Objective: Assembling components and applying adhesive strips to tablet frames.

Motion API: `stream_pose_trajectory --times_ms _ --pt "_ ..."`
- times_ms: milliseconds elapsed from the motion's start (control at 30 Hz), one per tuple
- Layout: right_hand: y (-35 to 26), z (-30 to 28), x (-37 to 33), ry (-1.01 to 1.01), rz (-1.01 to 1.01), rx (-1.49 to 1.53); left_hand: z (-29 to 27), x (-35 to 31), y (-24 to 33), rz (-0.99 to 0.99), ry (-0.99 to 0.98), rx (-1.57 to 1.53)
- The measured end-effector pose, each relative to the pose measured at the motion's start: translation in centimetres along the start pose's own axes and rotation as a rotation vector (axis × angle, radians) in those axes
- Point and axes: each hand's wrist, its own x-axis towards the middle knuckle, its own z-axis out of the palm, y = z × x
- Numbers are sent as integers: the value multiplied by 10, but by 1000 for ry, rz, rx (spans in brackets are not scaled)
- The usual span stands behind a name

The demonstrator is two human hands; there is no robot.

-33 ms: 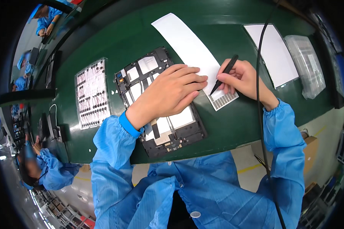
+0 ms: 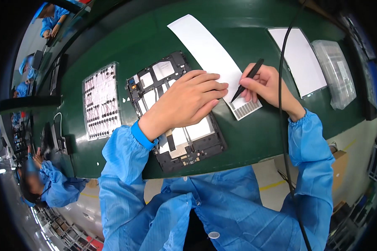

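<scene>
The left hand (image 2: 187, 101) is lying flat, fingers extended, across the opened black tablet chassis (image 2: 176, 111) at centre. The right hand (image 2: 267, 85) is pinching black tweezers (image 2: 247, 80), tip touching the long white backing strip (image 2: 215, 60) just right of it.

We saw green work mat (image 2: 113, 54) covering bench. At nine o'clock, clear tray of small dark parts with red wires (image 2: 100, 100). At two o'clock, white sheet (image 2: 299, 58), clear plastic bag (image 2: 335, 71) just beside it. Black cable (image 2: 282, 104) ran twelve to five o'clock. At eight o'clock, another person in blue coat (image 2: 50, 184); cardboard box (image 2: 337, 163) at four.
</scene>
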Motion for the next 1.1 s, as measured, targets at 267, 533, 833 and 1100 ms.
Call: stream_pose_trajectory --times_ms 267,533,833,1100 --pt "5 -10 32 270 -115 228 6 -5 4 174 -34 -28" --pt "-11 46 123 161 -192 156 -36 -47 -2 -92 333 27" --pt "2 57 139 101 -206 102 -28 -63 -26 -388 479 106" --pt "0 59 138 101 -221 73 -26 -62 -25 -361 498 147"
